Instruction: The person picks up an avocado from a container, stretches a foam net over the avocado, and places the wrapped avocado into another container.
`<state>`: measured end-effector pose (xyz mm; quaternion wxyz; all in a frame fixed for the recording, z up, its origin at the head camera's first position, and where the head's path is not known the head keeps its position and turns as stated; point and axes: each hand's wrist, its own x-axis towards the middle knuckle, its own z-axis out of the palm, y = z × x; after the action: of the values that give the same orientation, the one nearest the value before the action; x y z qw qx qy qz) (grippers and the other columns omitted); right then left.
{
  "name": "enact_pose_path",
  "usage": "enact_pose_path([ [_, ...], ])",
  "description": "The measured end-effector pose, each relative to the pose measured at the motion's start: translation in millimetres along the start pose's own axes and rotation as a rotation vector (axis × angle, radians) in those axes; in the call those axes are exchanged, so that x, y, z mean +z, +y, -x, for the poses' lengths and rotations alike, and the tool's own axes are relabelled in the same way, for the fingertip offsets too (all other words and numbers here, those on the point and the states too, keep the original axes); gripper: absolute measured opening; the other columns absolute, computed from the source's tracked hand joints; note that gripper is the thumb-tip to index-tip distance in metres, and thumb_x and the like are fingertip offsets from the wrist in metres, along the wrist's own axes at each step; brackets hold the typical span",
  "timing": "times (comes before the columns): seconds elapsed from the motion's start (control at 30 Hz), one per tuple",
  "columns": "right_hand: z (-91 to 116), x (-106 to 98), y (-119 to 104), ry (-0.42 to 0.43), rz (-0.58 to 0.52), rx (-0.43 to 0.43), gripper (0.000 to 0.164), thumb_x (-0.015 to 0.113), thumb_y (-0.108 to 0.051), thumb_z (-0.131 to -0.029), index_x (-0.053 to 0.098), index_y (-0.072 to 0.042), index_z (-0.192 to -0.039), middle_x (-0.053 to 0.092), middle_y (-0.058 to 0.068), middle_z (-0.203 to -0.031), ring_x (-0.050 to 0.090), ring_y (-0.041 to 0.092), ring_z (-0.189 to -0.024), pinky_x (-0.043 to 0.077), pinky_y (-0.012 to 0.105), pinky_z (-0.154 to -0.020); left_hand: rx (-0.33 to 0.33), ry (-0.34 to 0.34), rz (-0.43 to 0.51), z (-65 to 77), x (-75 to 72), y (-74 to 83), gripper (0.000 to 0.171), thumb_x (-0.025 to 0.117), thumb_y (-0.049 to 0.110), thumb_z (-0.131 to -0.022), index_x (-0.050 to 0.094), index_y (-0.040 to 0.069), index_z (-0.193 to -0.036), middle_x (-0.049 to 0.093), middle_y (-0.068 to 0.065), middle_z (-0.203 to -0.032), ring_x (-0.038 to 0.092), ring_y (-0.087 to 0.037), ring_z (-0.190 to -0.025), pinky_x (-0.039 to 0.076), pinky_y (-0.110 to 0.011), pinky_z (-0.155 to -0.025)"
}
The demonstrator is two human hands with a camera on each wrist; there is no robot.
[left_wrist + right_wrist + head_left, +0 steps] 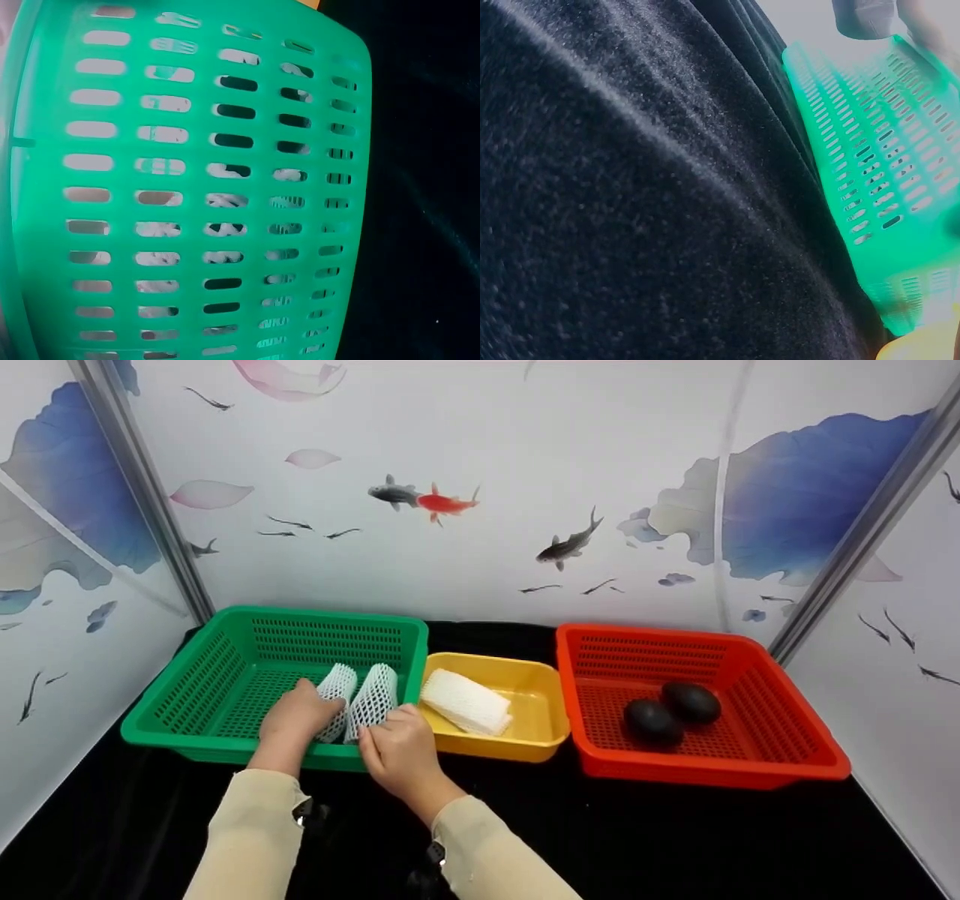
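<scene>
Inside the green basket (187, 712) lie two white foam net sleeves side by side. My left hand (296, 716) reaches over the front rim and grips the left sleeve (341, 681), its thumb across the mesh and its other fingers mostly hidden. At the basket's front right corner, my right hand (401, 750) has curled fingers and pinches the lower end of the right sleeve (377, 694). Whatever the sleeves contain is unclear. Through the slots of the green basket wall (187, 180), the left wrist view shows bits of white netting. Neither hand's grip shows clearly in the wrist views.
A yellow tray (536, 701) stands against the green basket's right side, holding a stack of flat white foam nets (466, 703). Farther right, a red basket (757, 769) holds two dark, avocado-like oval fruits (691, 703). Black cloth (600, 840) covers the table; printed panels stand behind.
</scene>
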<state>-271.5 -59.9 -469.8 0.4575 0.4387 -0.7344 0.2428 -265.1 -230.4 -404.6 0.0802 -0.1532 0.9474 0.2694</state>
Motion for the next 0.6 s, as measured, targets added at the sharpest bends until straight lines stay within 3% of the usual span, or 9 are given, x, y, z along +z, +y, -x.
enact_pose_path([
  [0.6,-1.3,-0.4,0.5,0.022,0.016,-0.018,0.037,0.063,-0.01,-0.084,0.052,-0.016,-0.05,0.045,-0.006,-0.046,0.035,0.011,-0.047,0.043,0.027,-0.063,0.011,-0.001,0.01,-0.1,-0.9,0.8,0.076,0.041,0.039,-0.101,0.012,-0.011,-0.15,0.029,-0.036,-0.147,0.037,-0.051,-0.128,0.036,-0.06,-0.099],
])
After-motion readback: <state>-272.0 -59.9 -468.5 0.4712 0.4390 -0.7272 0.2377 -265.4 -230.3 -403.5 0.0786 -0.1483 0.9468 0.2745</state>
